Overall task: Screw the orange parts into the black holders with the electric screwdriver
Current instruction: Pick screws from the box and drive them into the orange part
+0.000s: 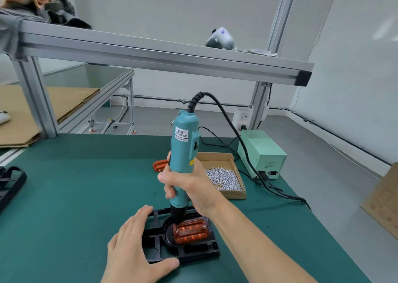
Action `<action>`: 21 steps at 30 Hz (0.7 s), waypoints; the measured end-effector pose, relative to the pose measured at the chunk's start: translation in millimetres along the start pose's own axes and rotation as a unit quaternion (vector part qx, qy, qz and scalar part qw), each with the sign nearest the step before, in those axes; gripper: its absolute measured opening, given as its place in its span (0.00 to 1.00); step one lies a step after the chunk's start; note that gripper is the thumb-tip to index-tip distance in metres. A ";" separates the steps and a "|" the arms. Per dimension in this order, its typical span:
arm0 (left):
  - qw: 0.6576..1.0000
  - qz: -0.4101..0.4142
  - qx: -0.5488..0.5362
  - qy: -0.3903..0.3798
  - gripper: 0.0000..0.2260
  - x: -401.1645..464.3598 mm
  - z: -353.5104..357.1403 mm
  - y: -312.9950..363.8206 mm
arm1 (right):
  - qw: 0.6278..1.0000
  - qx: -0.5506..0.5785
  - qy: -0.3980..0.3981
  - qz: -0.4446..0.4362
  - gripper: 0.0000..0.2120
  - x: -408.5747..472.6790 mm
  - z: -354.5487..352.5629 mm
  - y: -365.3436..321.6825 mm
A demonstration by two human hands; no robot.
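We see the right hand [189, 188] wrapped round the lower body of the screwdriver [184, 153], fingers curled tight, holding it nearly upright with its cord arching off the top toward the power box [261, 153] at the back right. Its black nose comes down onto the left end of the orange part [190, 231], right at a screw there. That orange part sits in the round seat of the black holder [183, 248], which lies flat on the desk [75, 196] close to us. The left hand [133, 246] lies spread over the holder's left side, fingers straight and flat on its frame, thumb along the near edge, gripping nothing. Both forearms come in from the bottom edge, the right one angled across the holder's right side. Behind the screwdriver we have a second orange part [159, 165] on the desk, and just right of it a cardboard tray [224, 175] of screws. Green mat lies bare to the left, out to a black frame [9, 183] at the left edge. An aluminium shelf [150, 52] crosses overhead, above the screwdriver's top.
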State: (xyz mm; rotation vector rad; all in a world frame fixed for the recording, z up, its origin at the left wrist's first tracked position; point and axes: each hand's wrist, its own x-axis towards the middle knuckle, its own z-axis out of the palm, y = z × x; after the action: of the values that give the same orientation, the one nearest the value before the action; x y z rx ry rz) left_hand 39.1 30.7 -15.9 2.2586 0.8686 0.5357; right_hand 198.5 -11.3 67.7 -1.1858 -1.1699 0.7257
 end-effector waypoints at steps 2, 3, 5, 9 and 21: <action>1.000 -0.006 -0.003 0.000 0.54 0.6 -0.1 -1.0 | 1.000 0.002 -0.003 -0.006 0.08 0.2 0.6 -0.4; 1.000 -0.007 -0.005 -0.001 0.55 1.0 0.1 -1.4 | 1.000 0.003 -0.005 -0.008 0.09 0.0 0.5 -0.6; 1.000 -0.007 -0.007 0.000 0.55 1.3 0.0 -2.4 | 1.000 0.008 -0.011 -0.015 0.10 -0.5 0.4 -1.2; 0.999 -0.003 -0.038 0.002 0.55 0.8 -0.2 0.5 | 0.999 0.022 -0.022 -0.029 0.11 -3.8 -3.8 -1.8; 0.996 -0.027 -0.081 0.011 0.51 -10.3 -2.8 2.3 | 0.993 0.092 -0.063 -0.029 0.11 -11.1 -3.6 -3.8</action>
State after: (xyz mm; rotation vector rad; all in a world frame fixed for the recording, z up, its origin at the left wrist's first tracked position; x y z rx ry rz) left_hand 31.3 23.3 -13.7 2.0803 0.8619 0.5860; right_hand 198.2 -23.6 68.1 -0.9589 -1.2089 0.8548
